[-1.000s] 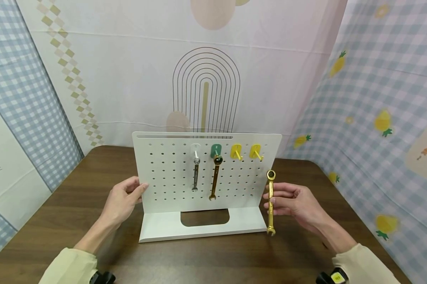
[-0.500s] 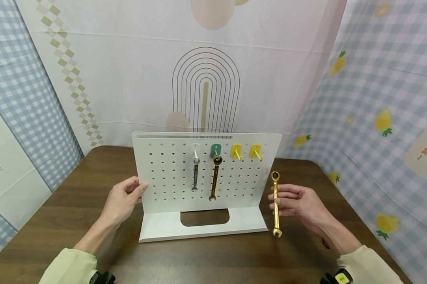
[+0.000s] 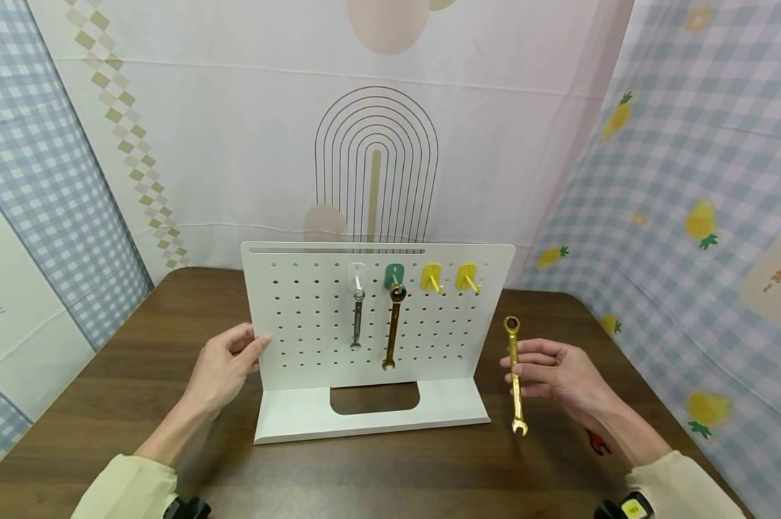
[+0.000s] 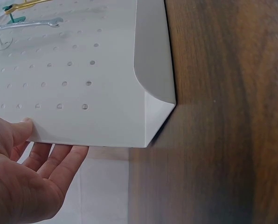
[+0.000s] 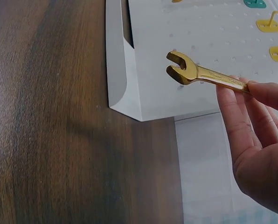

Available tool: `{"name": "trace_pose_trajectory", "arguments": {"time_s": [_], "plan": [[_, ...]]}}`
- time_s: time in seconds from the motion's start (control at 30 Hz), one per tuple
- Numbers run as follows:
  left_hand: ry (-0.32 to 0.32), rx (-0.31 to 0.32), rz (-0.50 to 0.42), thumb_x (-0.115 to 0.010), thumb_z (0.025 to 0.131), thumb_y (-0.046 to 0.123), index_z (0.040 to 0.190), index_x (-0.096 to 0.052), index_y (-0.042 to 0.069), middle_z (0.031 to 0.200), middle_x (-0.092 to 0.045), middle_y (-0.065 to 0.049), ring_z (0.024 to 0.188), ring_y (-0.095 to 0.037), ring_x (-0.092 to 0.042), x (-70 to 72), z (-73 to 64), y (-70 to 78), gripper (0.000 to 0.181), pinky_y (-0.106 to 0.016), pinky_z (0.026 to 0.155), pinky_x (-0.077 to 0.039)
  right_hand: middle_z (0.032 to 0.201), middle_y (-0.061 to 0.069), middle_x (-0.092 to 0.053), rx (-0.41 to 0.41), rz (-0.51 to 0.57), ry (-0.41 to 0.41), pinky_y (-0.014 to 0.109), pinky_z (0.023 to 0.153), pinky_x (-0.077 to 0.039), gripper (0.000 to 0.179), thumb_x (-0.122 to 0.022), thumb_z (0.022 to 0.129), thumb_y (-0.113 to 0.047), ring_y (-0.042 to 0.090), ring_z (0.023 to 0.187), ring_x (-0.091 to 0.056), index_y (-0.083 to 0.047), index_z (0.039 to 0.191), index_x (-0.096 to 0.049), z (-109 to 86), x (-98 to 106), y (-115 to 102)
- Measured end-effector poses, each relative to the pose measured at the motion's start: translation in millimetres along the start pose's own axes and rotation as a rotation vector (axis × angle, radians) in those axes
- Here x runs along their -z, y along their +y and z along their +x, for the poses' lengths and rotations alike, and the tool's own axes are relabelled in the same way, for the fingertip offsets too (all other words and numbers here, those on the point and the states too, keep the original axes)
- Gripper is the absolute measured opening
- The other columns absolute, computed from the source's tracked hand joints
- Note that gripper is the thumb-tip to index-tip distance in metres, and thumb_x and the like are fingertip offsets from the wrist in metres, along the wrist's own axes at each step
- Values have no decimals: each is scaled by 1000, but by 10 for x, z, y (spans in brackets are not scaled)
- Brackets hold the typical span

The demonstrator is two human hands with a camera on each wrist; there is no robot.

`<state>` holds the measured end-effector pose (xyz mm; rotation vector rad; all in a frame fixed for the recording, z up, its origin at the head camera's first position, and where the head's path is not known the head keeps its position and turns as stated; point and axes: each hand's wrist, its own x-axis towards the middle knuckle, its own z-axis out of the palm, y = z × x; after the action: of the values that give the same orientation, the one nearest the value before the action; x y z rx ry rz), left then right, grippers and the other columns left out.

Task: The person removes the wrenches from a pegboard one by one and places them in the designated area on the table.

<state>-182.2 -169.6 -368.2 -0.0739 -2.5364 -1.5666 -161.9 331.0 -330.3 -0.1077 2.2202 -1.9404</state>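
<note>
My left hand [image 3: 224, 364] pinches the left edge of a white pegboard stand [image 3: 319, 317], thumb on the front face and fingers behind. To the right of the stand, my right hand [image 3: 555, 375] holds a gold combination wrench [image 3: 515, 375] upright between thumb and fingers, ring end up and open end down. On the board, a small silver wrench [image 3: 358, 321] hangs from a white hook [image 3: 357, 276]. Beside it a larger gold wrench [image 3: 394, 328] hangs from a green hook [image 3: 394, 274]. Two yellow hooks [image 3: 432, 277] farther right carry nothing.
A red tool end [image 3: 599, 442] lies on the brown wooden table [image 3: 390, 476], partly hidden behind my right forearm. Printed cloth [image 3: 234, 144] hangs behind the table, and a checked cloth [image 3: 689, 238] borders its right side.
My right hand has moved right, away from the stand, with the gold wrench in it. More of the red tool end shows by the forearm. My left hand stays at the board's edge.
</note>
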Motion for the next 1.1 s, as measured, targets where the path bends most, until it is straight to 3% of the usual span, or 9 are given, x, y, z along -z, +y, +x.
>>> {"name": "trace_pose_trajectory", "arguments": {"time_s": [0.33, 0.67, 1.1], "plan": [[3, 5, 8, -66, 107, 21, 102, -66, 1, 82, -57, -5, 81, -12, -59, -4, 6, -2, 21, -19, 78, -62, 106, -4, -81, -15, -11, 5, 35, 78, -68, 21, -72, 98, -1, 17, 93, -78, -15, 114, -72, 6, 111, 82], [0, 10, 5, -66, 107, 22, 103, -66, 1, 83, -57, -5, 84, -13, -60, -3, 1, 0, 21, -25, 81, -65, 106, -6, -80, -51, -31, 29, 35, 80, -67, 20, -73, 98, -5, 14, 96, -77, -16, 115, -71, -6, 202, 142], [1, 12, -1, -66, 107, 21, 103, -67, 1, 82, -57, -4, 82, -13, -59, -1, 2, 6, 20, -21, 79, -63, 109, -8, -80, -64, -76, 36, 34, 81, -67, 20, -73, 100, -8, 12, 98, -75, -17, 118, -71, -14, 344, 224]]}}
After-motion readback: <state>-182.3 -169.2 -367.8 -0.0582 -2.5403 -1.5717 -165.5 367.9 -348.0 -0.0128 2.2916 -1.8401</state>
